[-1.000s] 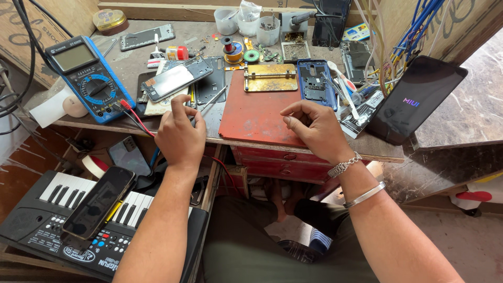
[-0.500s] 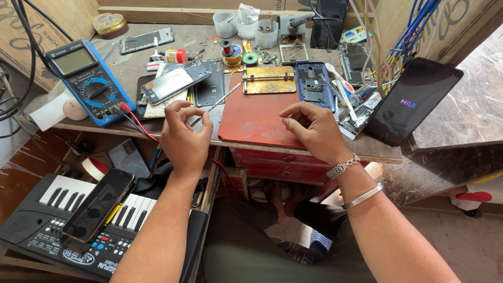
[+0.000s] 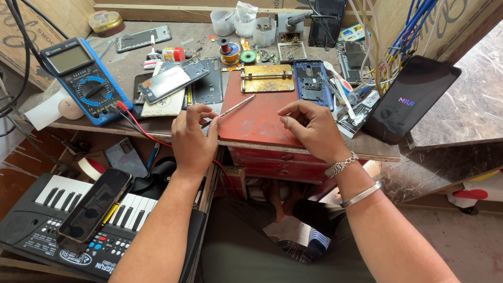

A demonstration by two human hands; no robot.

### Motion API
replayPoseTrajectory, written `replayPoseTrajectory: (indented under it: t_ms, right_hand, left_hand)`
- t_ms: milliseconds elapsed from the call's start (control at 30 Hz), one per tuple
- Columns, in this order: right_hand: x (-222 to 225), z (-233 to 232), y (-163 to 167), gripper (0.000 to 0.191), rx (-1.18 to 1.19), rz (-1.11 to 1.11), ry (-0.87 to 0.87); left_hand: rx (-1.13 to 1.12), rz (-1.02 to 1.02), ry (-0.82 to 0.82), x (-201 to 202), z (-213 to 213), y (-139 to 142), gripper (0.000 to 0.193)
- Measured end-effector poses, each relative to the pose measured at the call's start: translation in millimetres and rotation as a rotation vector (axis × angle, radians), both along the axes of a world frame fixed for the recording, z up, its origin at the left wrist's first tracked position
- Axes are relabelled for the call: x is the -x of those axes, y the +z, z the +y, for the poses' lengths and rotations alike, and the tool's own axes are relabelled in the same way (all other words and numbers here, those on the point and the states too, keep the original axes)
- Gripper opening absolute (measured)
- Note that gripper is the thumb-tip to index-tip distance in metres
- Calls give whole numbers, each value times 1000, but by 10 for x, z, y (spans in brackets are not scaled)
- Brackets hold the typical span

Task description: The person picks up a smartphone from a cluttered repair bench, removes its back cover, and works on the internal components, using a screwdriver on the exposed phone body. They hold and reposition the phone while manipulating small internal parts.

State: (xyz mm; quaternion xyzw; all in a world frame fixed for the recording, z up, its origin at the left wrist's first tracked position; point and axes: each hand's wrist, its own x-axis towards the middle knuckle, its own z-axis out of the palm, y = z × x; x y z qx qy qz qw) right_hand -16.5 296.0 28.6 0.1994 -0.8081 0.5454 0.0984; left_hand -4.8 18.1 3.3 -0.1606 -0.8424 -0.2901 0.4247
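Left hand (image 3: 193,137) pinched a thin metal tweezer-like tool (image 3: 237,105) between thumb and fingers, its tip reaching far-right over the red work mat (image 3: 257,123). Right hand (image 3: 310,126) rested on the mat's near right edge, fingers curled loosely inward, holding nothing that could be made out.

Packages and labels: a round yellowish tin (image 3: 106,22) sat far left against a cardboard wall with dark printing cut off by the frame. A cream booklet or card (image 3: 163,106) lay under the silver phone (image 3: 173,79), its printing mostly hidden. A small red-and-white bottle (image 3: 173,54) lay beyond the phone. A dark glossy packet (image 3: 355,112) lay just left of the black phone (image 3: 411,99), which leaned at far right with a coloured logo lit on its screen.

Blue multimeter (image 3: 84,79) stood at left, red lead running under the left wrist. A brass-coloured holder plate (image 3: 266,78) touched the mat's far edge; a blue phone frame (image 3: 310,83) lay just right of it. White cups (image 3: 244,22) at the far side held small parts too tiny to identify. A toy keyboard (image 3: 63,220) near left was partly covered by a dark phone (image 3: 96,203)
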Motion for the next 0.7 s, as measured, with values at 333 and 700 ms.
replayPoseTrajectory:
  t_ms: [333,700]
  right_hand:
    - [-7,14,-14,13,-12,6,-10]
    - [-4,16,-24,12,-10,22,-4]
  left_hand:
    - [-29,-39,-25,-27,6,37,32]
    - [-52,-36,-112,-59,17,59,31]
